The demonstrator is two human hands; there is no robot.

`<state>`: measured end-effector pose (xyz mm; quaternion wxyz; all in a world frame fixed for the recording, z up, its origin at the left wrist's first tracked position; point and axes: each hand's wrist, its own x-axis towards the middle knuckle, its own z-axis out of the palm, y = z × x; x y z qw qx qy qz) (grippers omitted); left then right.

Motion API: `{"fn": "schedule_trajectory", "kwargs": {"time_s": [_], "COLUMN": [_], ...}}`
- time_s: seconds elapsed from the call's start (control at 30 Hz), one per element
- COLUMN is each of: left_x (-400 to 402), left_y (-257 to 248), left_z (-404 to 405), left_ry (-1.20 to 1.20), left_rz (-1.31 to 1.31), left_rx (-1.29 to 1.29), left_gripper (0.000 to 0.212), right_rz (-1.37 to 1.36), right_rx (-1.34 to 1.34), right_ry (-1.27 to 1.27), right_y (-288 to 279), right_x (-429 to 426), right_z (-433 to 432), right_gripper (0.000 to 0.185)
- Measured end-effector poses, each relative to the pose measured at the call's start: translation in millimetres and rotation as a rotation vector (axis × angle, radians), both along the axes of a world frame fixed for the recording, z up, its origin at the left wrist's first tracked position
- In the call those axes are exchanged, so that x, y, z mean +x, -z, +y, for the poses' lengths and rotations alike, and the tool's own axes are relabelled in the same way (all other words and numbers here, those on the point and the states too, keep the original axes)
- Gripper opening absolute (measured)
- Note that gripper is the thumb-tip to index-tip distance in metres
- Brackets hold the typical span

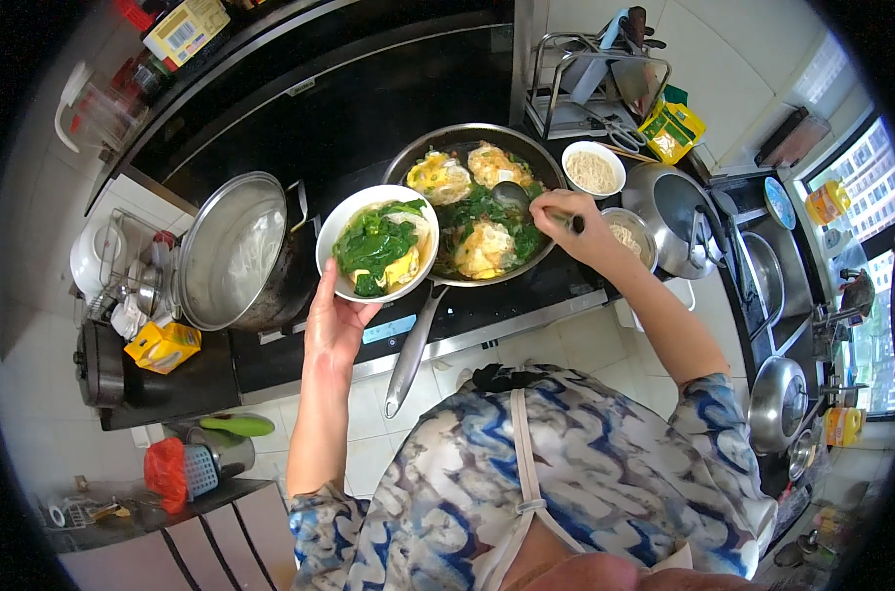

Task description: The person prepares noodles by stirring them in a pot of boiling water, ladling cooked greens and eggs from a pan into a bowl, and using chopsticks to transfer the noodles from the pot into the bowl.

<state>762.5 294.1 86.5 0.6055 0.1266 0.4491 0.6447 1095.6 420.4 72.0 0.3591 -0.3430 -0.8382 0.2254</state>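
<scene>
My left hand (336, 318) holds up a white bowl (324, 230) from below and the side. Leafy greens (377, 240), fried egg and broth fill it, with some pale noodles at the edge. In my right hand (569, 221) is the handle of a ladle (511, 195), its head dipped into a frying pan (462, 134). Several fried eggs (486, 250) lie in the pan among cooked greens and broth. The bowl overlaps the pan's left rim in view and hides part of it. The pan's grey handle (409, 362) points towards me.
Left of the bowl stands a large metal pot (233, 255) with cloudy liquid. A bowl of noodles (593, 170), another noodle bowl (628, 233) and a lidded steel pot (665, 218) stand on the right. Behind them is a rack (599, 74) with knives and scissors.
</scene>
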Motion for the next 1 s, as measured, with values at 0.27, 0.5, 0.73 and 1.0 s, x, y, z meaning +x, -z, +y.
{"fn": "schedule_trajectory", "kwargs": {"time_s": [0.27, 0.5, 0.73, 1.0], "left_x": [-10, -12, -6, -9], "left_y": [6, 9, 17, 19], "left_z": [-10, -9, -4, -4], "left_ry": [-0.008, -0.006, 0.0, 0.005], "left_rz": [-0.002, 0.007, -0.014, -0.003], "left_rx": [-0.017, -0.013, -0.03, -0.037], "left_gripper": [0.051, 0.05, 0.046, 0.046], "right_rz": [0.802, 0.957, 0.923, 0.285], "right_rx": [-0.728, -0.719, -0.692, -0.093], "right_ry": [0.349, 0.329, 0.278, 0.021], "right_y": [44, 20, 0, 14], "right_x": [-6, 8, 16, 16], "right_z": [24, 26, 26, 18], "right_gripper": [0.019, 0.022, 0.023, 0.009]}}
